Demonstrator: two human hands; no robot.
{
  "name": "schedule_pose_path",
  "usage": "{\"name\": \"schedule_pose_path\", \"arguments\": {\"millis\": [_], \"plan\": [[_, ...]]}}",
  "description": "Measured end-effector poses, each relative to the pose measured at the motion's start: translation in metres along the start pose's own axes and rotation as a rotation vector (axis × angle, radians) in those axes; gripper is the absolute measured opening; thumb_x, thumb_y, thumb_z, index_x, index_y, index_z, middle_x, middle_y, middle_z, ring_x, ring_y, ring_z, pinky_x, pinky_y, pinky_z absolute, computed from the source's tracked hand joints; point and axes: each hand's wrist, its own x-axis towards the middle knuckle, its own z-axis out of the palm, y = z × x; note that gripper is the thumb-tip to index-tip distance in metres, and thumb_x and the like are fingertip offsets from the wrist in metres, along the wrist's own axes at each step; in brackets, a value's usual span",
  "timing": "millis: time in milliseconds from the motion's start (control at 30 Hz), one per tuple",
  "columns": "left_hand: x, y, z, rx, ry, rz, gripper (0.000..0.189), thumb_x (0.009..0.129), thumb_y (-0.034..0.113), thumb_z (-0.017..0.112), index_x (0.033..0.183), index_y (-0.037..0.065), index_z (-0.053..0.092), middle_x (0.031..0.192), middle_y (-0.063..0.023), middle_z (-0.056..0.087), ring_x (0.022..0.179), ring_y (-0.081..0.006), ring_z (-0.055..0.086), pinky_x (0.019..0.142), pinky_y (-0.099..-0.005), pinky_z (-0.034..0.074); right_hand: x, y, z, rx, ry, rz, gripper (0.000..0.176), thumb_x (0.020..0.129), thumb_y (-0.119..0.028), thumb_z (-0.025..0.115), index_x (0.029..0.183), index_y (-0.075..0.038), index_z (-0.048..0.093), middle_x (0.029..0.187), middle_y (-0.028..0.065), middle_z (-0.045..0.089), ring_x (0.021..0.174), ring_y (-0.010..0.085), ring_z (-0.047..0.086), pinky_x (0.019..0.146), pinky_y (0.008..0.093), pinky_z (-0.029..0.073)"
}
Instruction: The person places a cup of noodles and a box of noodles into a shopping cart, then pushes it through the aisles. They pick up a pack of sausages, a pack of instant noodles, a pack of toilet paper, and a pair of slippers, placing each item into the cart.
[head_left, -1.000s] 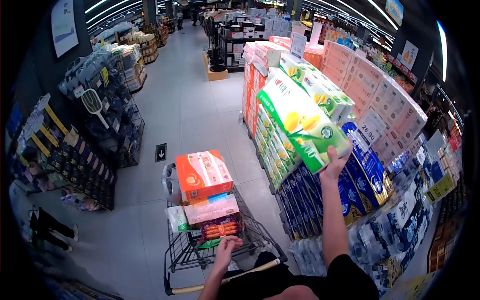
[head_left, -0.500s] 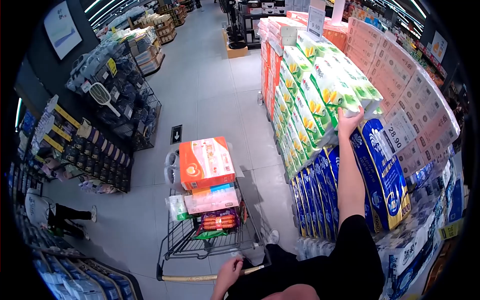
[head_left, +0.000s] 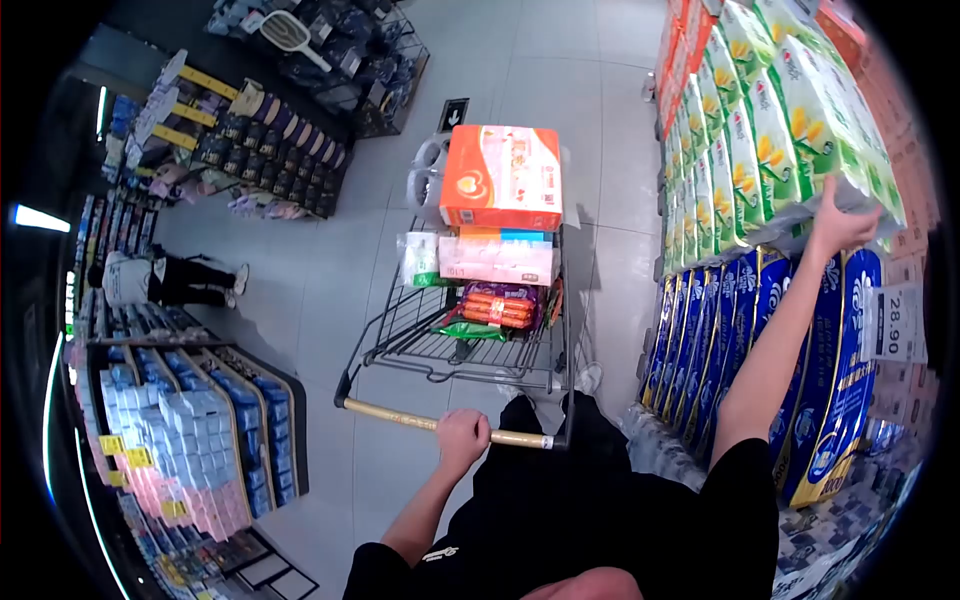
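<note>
Green tissue pack (head_left: 815, 120): upper right of frame, lying tilted on top of the stacked green packs (head_left: 720, 170). Its lower end is in the right hand (head_left: 840, 225).

- Right hand: fingers and thumb closed on the pack's lower edge, palm up against the wrapper. The fingertips are partly hidden by the pack. The arm is stretched up and out from the lower right.
- Left hand (head_left: 462, 438): fingers wrapped fully round the cart handle (head_left: 390, 413), knuckles up, lower centre of frame, toward the handle's right end.
- Shopping cart (head_left: 385, 320): wire basket, centre of frame, just left of the display stack.
- Cart load: an orange box (head_left: 500, 175) on top, resting on a pink-and-white pack (head_left: 497, 260), with a red sausage packet (head_left: 497, 303) below it, nearer the handle.
- Under the green packs: a row of upright blue packs (head_left: 840, 380), right of frame. A price tag (head_left: 895, 322) reading 28.90 sits at their right edge.
- Floor: pale tiles, with a black arrow sign (head_left: 453, 113) at top centre, beyond the cart.
- Left of frame: another person (head_left: 160, 280) in the aisle, well apart from the cart, beside dark shelving.
- Lower left: shelves of blue and pink packs (head_left: 190, 430).
</note>
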Motion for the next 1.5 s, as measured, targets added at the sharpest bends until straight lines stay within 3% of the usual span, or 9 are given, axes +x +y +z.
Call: {"name": "schedule_pose_path", "arguments": {"millis": [100,167,367,533,800,967,1200,1233,1500], "plan": [[0.005,-0.001,0.005,0.021,0.048,-0.017,0.018,0.078,0.016,0.064,0.064,0.009,0.056,0.062,-0.0068,0.056,0.062,-0.0285,0.059,0.064,-0.0420,0.046,-0.067,-0.078,-0.060,0.596,-0.136,0.108,0.055,0.086,-0.018,0.074,0.130,0.003,0.050,0.127,0.0192,0.053,0.113,0.0301,0.053,0.101,0.0411,0.042],[0.003,-0.001,0.008,0.008,0.070,-0.009,0.019,0.077,0.016,0.065,0.063,0.009,0.055,0.061,-0.0067,0.055,0.062,-0.0285,0.058,0.064,-0.0420,0.045,-0.135,-0.103,-0.082,0.652,-0.571,0.042,0.043,0.088,-0.008,0.067,0.127,0.002,0.053,0.121,0.0146,0.057,0.110,0.0255,0.055,0.101,0.0376,0.042],[0.012,-0.003,0.004,-0.150,0.130,0.092,0.020,0.077,0.014,0.065,0.063,0.009,0.052,0.060,-0.0067,0.053,0.061,-0.0280,0.057,0.064,-0.0405,0.045,-0.303,-0.169,-0.180,0.767,-1.478,-0.228,0.040,0.079,-0.008,0.070,0.117,-0.003,0.059,0.110,0.0168,0.064,0.109,0.0334,0.059,0.097,0.0417,0.046],[0.017,-0.010,-0.006,-0.281,-0.016,0.217,0.013,0.078,0.015,0.069,0.075,0.009,0.058,0.072,-0.0062,0.058,0.071,-0.0271,0.061,0.068,-0.0395,0.047,-0.368,-0.214,-0.259,0.659,-1.856,-0.532,0.039,0.081,-0.024,0.070,0.115,-0.007,0.062,0.109,0.0144,0.065,0.106,0.0319,0.061,0.092,0.0439,0.043],[0.025,-0.042,-0.025,-0.678,-0.224,0.461,0.022,0.083,0.015,0.068,0.102,0.006,0.063,0.108,-0.0079,0.065,0.105,-0.0295,0.060,0.091,-0.0406,0.048,-0.404,-0.238,-0.286,0.461,-1.813,-0.610,0.037,0.085,-0.029,0.070,0.111,-0.003,0.066,0.097,0.0148,0.070,0.092,0.0274,0.068,0.091,0.0397,0.044],[0.043,-0.085,-0.068,-0.676,-0.048,0.399,0.016,0.084,0.013,0.066,0.099,0.006,0.064,0.102,-0.0074,0.066,0.101,-0.0300,0.061,0.088,-0.0423,0.048,-0.400,-0.236,-0.249,0.476,-2.189,-0.196,0.037,0.094,-0.037,0.060,0.116,-0.006,0.066,0.100,0.0183,0.070,0.094,0.0310,0.067,0.086,0.0369,0.052],[0.049,-0.126,-0.055,-0.374,0.109,0.261,0.006,0.083,0.014,0.067,0.082,0.008,0.066,0.077,-0.0076,0.065,0.075,-0.0286,0.064,0.069,-0.0414,0.051,-0.395,-0.369,-0.165,0.494,-1.761,-0.479,0.036,0.097,-0.032,0.055,0.111,-0.001,0.064,0.090,0.0117,0.069,0.078,0.0205,0.065,0.075,0.0324,0.052],[0.048,-0.125,-0.050,-0.363,0.136,0.278,0.007,0.082,0.014,0.067,0.079,0.008,0.065,0.074,-0.0073,0.064,0.071,-0.0282,0.064,0.064,-0.0411,0.051,-0.400,-0.397,-0.153,0.508,-1.808,-0.400,0.042,0.094,-0.041,0.055,0.109,-0.004,0.067,0.100,0.0192,0.071,0.094,0.0341,0.068,0.083,0.0411,0.052],[0.063,-0.115,-0.058,-0.415,0.171,0.128,0.009,0.080,0.013,0.068,0.074,0.009,0.062,0.071,-0.0058,0.061,0.068,-0.0255,0.063,0.061,-0.0385,0.052,-0.484,-0.529,-0.007,0.302,-1.687,-0.403,0.065,0.088,-0.050,0.058,0.138,-0.009,0.048,0.123,0.0236,0.064,0.116,0.0396,0.061,0.097,0.0497,0.048]]}}
